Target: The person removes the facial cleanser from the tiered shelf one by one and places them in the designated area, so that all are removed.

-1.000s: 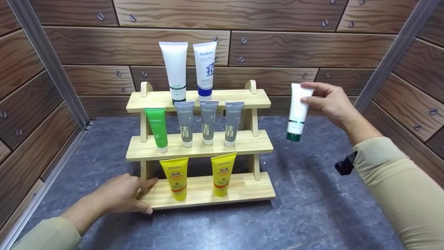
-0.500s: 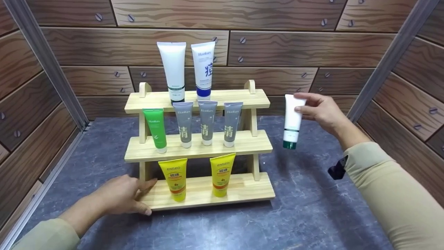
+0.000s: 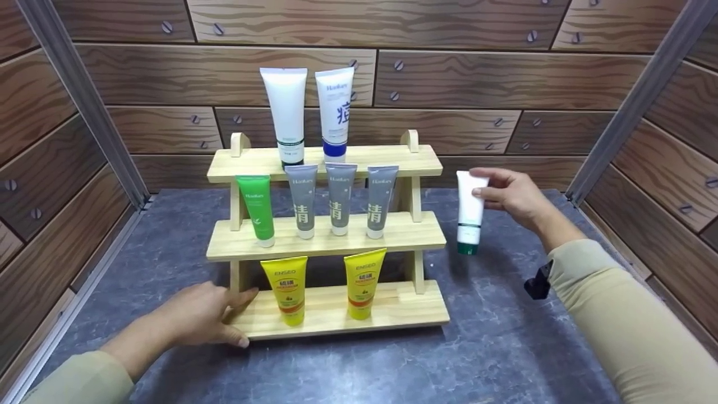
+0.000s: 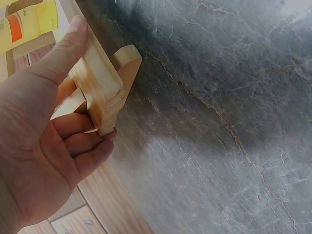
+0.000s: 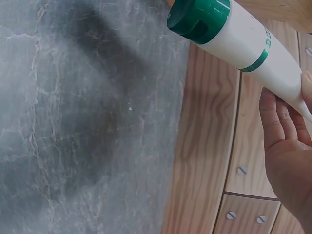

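Observation:
My right hand (image 3: 513, 196) pinches the flat top end of a white squeeze tube (image 3: 469, 210) with a green cap, held cap down in the air right of the wooden display rack (image 3: 392, 306). In the right wrist view the tube's green cap (image 5: 200, 19) points away from the fingers. My left hand (image 3: 202, 314) grips the left end of the rack's bottom shelf. Seen from the left wrist, the thumb (image 4: 63, 51) lies on top of the board and the fingers curl at its end. Two yellow tubes (image 3: 287, 292) stand on that shelf, the left one nearer this hand.
On the middle shelf stand a green tube (image 3: 256, 207) and three grey tubes (image 3: 339, 196). A large white tube (image 3: 286, 112) and a white-and-blue tube (image 3: 336, 109) stand on top. Dark marbled tabletop (image 3: 505, 336) surrounds the rack, with wood-patterned walls (image 3: 449, 73) behind and beside.
My right hand has come down and slightly left with the white tube, which now hangs lower and more upright beside the rack. My left hand keeps its grip on the shelf.

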{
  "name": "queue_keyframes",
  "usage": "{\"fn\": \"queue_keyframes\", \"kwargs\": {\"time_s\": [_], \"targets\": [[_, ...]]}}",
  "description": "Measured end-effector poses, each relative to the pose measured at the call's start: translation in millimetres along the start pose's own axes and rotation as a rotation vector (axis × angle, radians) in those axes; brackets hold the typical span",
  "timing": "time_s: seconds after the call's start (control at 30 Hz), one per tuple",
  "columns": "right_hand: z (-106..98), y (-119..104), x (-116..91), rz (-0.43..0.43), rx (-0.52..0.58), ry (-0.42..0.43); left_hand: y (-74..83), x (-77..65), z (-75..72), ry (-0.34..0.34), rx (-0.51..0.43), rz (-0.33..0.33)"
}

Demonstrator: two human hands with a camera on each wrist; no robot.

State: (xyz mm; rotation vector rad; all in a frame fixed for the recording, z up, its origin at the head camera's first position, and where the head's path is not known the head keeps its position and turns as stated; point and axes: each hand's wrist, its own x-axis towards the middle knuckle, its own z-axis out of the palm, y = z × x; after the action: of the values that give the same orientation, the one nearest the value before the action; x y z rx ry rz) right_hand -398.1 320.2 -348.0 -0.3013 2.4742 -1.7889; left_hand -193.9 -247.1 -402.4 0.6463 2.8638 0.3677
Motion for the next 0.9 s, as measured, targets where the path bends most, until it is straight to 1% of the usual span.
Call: {"fn": "queue_keyframes", "kwargs": {"time_s": [0.27,0.63,0.9], "targets": [[8.1,16.1,4.3,0.033,0.029,-0.047,-0.9,-0.2,1.7,0.01,-0.004,0.015],[14.9,38.9,9.8,0.08,-0.005,-0.088,-0.6,2.1,1.1,0.003,-0.012,0.009],[21.5,47.8,15.0,0.109,0.027,-0.142,-1.9,0.1,-0.1,0.009,-0.01,-0.002]]}}
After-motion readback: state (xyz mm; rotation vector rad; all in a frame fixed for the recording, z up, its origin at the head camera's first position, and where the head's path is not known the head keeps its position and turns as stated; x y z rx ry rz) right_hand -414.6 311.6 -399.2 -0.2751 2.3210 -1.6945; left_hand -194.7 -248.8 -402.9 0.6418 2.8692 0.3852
